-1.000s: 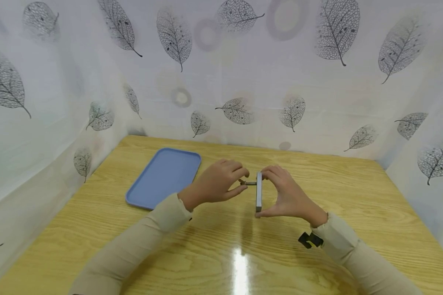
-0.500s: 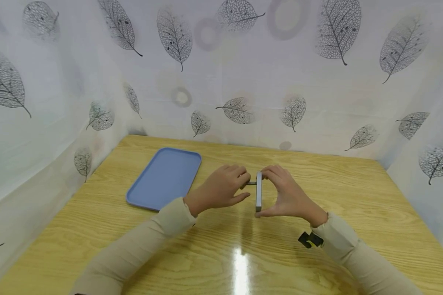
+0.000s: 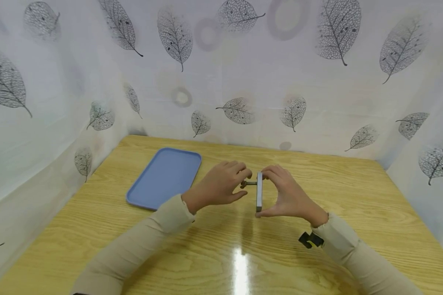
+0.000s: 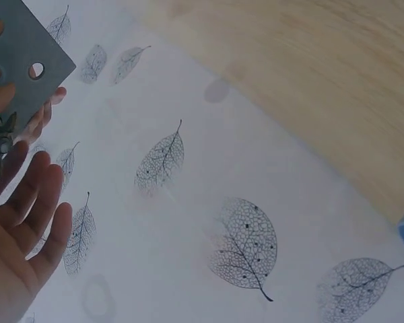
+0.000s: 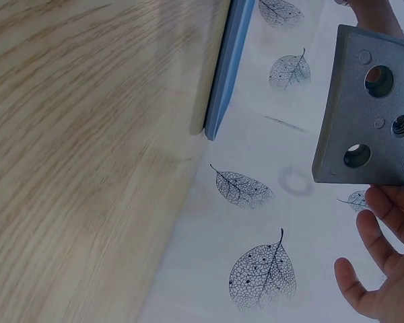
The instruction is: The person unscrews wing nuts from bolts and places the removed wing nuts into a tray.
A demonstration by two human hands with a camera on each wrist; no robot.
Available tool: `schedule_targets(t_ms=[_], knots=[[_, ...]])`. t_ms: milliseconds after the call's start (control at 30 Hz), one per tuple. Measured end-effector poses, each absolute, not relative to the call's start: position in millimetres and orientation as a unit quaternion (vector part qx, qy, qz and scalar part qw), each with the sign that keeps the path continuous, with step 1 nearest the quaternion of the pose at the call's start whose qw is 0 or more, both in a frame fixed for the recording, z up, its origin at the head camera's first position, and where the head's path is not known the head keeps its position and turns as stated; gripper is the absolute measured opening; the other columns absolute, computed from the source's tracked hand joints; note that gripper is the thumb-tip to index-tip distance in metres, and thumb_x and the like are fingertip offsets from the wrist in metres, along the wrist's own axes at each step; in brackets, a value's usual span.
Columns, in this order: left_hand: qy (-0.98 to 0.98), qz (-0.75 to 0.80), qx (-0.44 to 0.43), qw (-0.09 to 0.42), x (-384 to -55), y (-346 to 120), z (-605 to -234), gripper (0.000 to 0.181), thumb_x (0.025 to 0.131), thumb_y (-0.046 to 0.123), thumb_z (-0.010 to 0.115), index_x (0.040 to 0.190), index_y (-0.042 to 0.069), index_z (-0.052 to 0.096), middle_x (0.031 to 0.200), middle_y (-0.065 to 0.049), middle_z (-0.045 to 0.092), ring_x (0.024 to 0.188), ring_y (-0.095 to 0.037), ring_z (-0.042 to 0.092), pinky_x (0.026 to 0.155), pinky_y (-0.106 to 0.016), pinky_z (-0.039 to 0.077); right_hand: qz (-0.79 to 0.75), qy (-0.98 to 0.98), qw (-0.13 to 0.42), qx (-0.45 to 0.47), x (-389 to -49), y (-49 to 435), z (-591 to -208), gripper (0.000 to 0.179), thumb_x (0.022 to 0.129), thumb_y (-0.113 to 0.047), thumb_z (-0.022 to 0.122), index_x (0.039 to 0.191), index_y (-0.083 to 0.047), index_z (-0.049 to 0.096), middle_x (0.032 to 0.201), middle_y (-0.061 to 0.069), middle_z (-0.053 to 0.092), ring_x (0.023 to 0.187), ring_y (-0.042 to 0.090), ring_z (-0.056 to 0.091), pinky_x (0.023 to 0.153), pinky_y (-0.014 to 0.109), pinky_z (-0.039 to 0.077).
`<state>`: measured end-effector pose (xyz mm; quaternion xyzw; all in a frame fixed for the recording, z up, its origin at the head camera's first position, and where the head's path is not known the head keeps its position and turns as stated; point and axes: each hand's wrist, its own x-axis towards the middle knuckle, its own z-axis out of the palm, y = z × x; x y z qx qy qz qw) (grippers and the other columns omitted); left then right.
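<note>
My right hand holds a grey metal plate upright by its edges, thumb below and fingers above. Round holes pierce the plate, as the right wrist view shows. From its left face a wing bolt sticks out sideways. My left hand is at the bolt's winged end, index finger bent just above it and thumb spread below. In the left wrist view, the wings lie between thumb and loosely spread fingers. Both hands are raised above the table.
A blue tray lies on the wooden table, left of my left hand. White curtains with a leaf print stand behind the table and along both sides. A black item sits at my right cuff.
Half a second ago my left fingers covered the winged end; now they have moved apart and it shows again. My right hand and the plate have stayed in place.
</note>
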<state>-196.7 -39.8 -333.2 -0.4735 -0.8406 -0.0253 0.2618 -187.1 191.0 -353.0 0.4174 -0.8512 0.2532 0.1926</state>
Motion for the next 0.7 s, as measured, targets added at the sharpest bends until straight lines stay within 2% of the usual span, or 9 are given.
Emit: schedule_targets(t_ms=[300,467,700], knots=[[-0.807,-0.054,-0.482,0.337,-189.8,-50.3,-333.4,0.026,0.083,0.033,0.069,0.095,0.014,0.055,0.099,-0.001,0.058,0.082,-0.013,0.057,0.08,-0.03,0.05,0.251,-0.85,0.192,0.422,-188.0,191.7,-353.1,0.084,0.055,-0.068,0.077,0.113,-0.011,0.057,0.11,0.003,0.055,0.095,0.016,0.049,0.081,0.043,0.039],[-0.812,-0.043,-0.479,0.331,-191.2,-51.6,-334.4,0.026,0.083,0.037,0.067,0.095,0.016,0.057,0.098,0.0,0.056,0.079,-0.013,0.055,0.076,-0.029,0.049,0.247,-0.854,0.188,0.418,-187.6,192.4,-352.4,0.084,0.052,-0.062,0.082,0.114,-0.011,0.056,0.111,0.002,0.054,0.096,0.015,0.048,0.082,0.042,0.04],[-0.82,-0.036,-0.493,0.288,-193.9,-50.0,-334.2,0.025,0.087,0.039,0.063,0.094,0.016,0.06,0.095,0.0,0.057,0.081,-0.013,0.055,0.08,-0.031,0.049,0.247,-0.855,0.184,0.417,-186.9,191.6,-352.5,0.084,0.049,-0.054,0.087,0.114,-0.011,0.056,0.11,0.001,0.055,0.096,0.014,0.048,0.082,0.041,0.04]])
